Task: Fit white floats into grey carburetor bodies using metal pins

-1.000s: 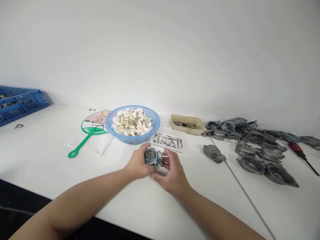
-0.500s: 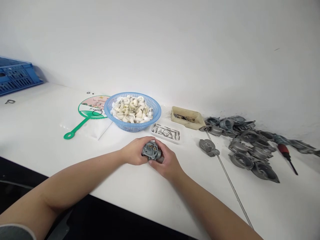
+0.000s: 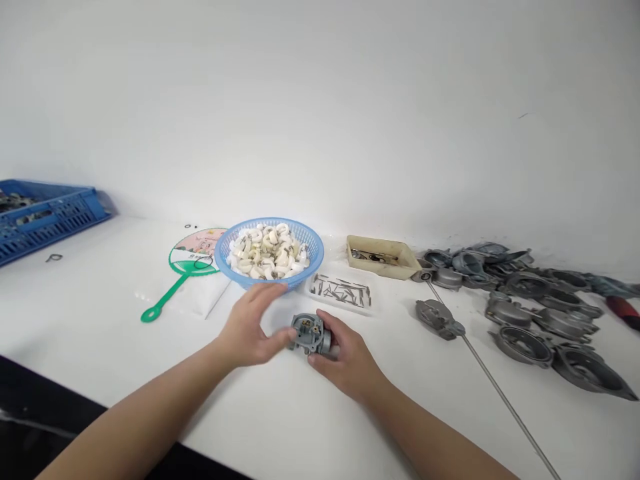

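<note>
A grey metal carburetor body [image 3: 307,333] with small brass parts in its open face is gripped by my right hand [image 3: 345,357], thumb and fingers round its right side. My left hand [image 3: 253,327] is open just left of it, fingers spread toward the basket; its thumb tip overlaps the body's left edge, and I cannot tell if it touches. Behind the hands stands a blue plastic basket [image 3: 230,270] heaped with white and cream carburetor floats [image 3: 267,252]. To its right lies a clear tray [image 3: 367,308] of thin metal pins [image 3: 340,291].
A cream bin [image 3: 385,268] with small parts sits near the wall. Grey metal castings [image 3: 525,343] pile up on the right, with a single cover [image 3: 437,319] nearer me and a red-handled screwdriver [image 3: 625,310]. A green-handled fan [image 3: 167,297] and a blue crate [image 3: 60,220] are at left.
My left hand has let go of the carburetor body and opened, moving left toward the basket. My right hand keeps its hold. The camera view has tilted up, so things appear lower.
</note>
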`<control>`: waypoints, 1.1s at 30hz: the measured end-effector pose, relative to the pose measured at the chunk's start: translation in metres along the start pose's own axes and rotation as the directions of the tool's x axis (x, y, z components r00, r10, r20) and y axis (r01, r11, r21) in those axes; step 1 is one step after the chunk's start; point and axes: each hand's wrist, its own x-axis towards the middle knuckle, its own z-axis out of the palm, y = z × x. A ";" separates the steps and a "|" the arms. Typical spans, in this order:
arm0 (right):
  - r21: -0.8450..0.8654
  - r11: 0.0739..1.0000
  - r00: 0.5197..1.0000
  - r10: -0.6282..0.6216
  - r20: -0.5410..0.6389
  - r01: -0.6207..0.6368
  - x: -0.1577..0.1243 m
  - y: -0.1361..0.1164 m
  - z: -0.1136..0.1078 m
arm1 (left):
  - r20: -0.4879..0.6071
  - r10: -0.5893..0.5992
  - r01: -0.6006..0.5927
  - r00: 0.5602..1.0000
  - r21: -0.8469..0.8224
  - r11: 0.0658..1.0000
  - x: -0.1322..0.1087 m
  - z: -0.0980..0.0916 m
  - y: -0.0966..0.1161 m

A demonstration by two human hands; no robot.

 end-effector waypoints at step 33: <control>0.000 1.000 1.000 0.026 0.006 -0.026 0.001 0.012 -0.005 | 0.561 -0.501 -0.097 0.659 0.723 0.684 0.191 -0.004 -0.087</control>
